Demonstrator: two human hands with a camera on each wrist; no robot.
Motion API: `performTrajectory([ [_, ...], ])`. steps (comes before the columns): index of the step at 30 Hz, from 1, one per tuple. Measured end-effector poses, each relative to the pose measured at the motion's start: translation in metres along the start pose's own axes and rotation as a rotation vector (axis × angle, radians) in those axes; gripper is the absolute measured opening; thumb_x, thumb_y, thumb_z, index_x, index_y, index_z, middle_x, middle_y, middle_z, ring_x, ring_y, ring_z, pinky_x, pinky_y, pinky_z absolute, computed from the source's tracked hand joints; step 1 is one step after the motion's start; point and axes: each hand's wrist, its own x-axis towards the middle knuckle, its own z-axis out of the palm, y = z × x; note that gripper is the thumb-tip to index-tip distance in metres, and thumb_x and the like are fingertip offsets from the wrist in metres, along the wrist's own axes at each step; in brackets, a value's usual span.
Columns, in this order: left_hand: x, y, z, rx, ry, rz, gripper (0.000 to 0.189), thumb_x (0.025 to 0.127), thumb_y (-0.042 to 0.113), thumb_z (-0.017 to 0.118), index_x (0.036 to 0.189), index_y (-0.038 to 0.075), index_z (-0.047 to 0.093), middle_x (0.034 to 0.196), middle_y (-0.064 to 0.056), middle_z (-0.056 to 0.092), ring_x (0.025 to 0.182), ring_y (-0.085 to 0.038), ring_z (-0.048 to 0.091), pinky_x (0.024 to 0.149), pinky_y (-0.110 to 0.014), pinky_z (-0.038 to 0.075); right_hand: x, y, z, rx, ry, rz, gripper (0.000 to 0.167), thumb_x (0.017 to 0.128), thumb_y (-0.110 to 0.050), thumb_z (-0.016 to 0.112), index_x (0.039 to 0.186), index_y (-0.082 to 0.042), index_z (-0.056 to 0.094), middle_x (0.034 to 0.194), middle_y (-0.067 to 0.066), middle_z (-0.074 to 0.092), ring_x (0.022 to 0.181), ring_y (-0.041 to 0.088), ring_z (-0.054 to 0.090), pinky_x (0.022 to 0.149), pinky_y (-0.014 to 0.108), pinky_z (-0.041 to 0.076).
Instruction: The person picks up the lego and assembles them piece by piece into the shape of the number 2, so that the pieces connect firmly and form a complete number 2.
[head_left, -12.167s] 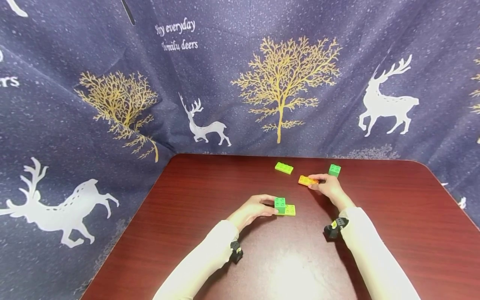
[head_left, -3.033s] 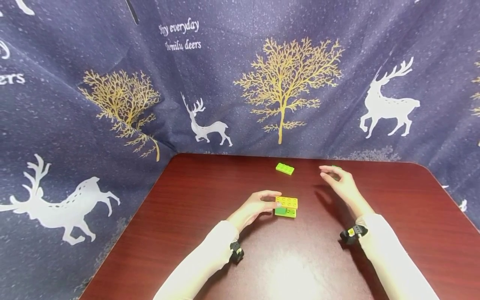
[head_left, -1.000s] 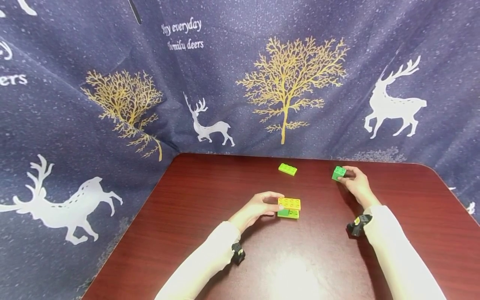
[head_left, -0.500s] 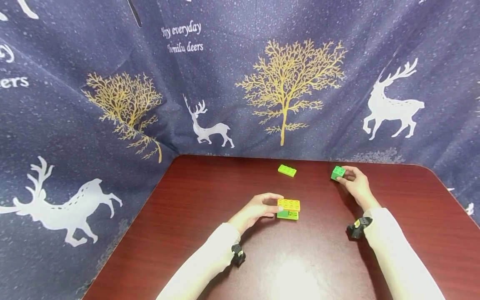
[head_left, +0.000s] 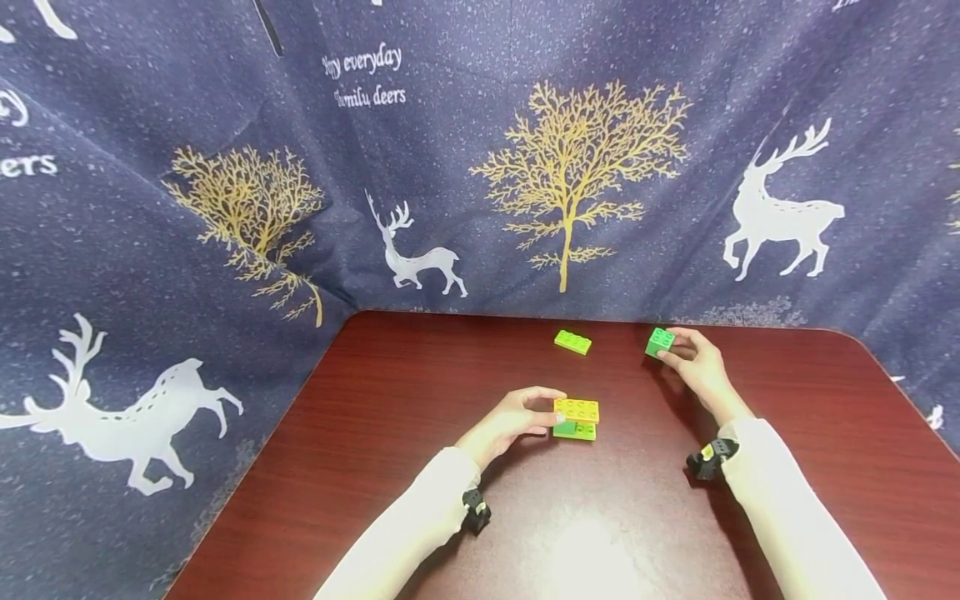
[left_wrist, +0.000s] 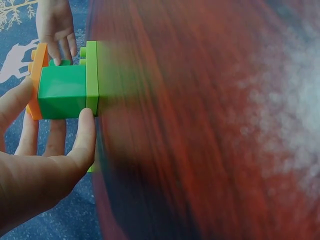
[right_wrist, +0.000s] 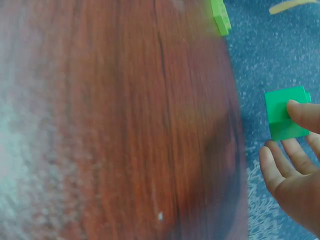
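Observation:
My left hand [head_left: 513, 418] holds a small stack of toy building bricks by its left end, at the middle of the table. On top of the stack is an orange-yellow plate [head_left: 577, 409], with a green brick [left_wrist: 62, 92] beneath its left half and a lime plate [left_wrist: 92, 75] at the bottom. Under the right half, a gap shows the lime plate's bare studs. Farther back and to the right, my right hand [head_left: 703, 367] pinches another green brick [head_left: 660, 342] between thumb and fingers, studs up. In the right wrist view this brick appears raised off the table.
A second lime plate [head_left: 573, 342] lies near the back of the dark red wooden table [head_left: 420, 367]. Behind and to the left hangs a blue curtain [head_left: 450, 167] printed with deer and trees. Glare falls on the table's near part.
Earlier my right hand had the orange plate, which then went onto the stack. It has since gripped the green brick at the back right and brought it leftward. My left hand stays at the stack.

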Motion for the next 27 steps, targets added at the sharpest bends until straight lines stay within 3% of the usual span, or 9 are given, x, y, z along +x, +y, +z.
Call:
performTrajectory([
  [10, 0.000, -0.001, 0.000, -0.005, -0.003, 0.002, 0.040, 0.082, 0.000, 0.072, 0.121, 0.005, 0.065, 0.110, -0.010, 0.064, 0.087, -0.018, 0.066, 0.082, -0.042, 0.054, -0.004, -0.007, 0.010, 0.048, -0.035, -0.056, 0.046, 0.085, 0.003, 0.069, 0.128, 0.009, 0.051, 0.110, 0.031, 0.058, 0.083, -0.009, 0.056, 0.074, 0.009, 0.048],
  [27, 0.000, -0.002, -0.001, -0.009, -0.014, 0.011, 0.039, 0.083, 0.000, 0.071, 0.122, 0.005, 0.065, 0.113, -0.011, 0.064, 0.089, -0.019, 0.066, 0.084, -0.042, 0.054, -0.017, -0.028, 0.019, 0.108, -0.086, -0.094, 0.047, 0.084, 0.002, 0.071, 0.126, 0.010, 0.051, 0.098, 0.009, 0.065, 0.082, -0.004, 0.061, 0.071, 0.012, 0.050],
])
